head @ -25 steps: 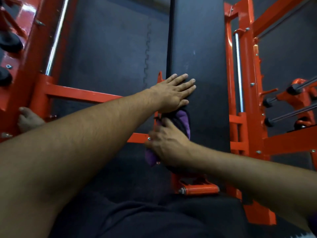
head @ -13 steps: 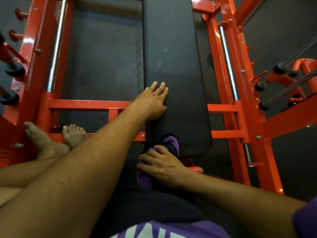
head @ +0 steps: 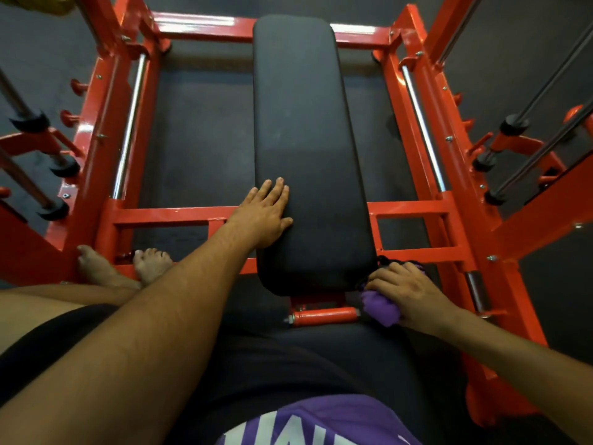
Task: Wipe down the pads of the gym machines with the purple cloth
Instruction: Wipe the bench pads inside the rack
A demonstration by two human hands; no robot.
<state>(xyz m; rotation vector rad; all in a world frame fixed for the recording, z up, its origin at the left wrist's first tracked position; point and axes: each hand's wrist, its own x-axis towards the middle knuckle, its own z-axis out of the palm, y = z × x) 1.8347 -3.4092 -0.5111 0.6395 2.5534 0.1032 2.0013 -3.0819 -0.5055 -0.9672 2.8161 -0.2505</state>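
Note:
A long black bench pad runs away from me inside an orange machine frame. My left hand lies flat on the pad's near left part, fingers straight. My right hand grips the bunched purple cloth against the pad's near right corner and side edge. Part of the cloth is hidden under my fingers.
Orange crossbars and chrome guide rods flank the pad. Bar holders with black end caps stick out on both sides. My bare feet rest by the frame at the left. An orange roller sits under the pad's near end.
My right hand has carried the cloth from the pad's near left corner round the front end to its near right corner. The left hand stays flat on the pad. The view has pulled back.

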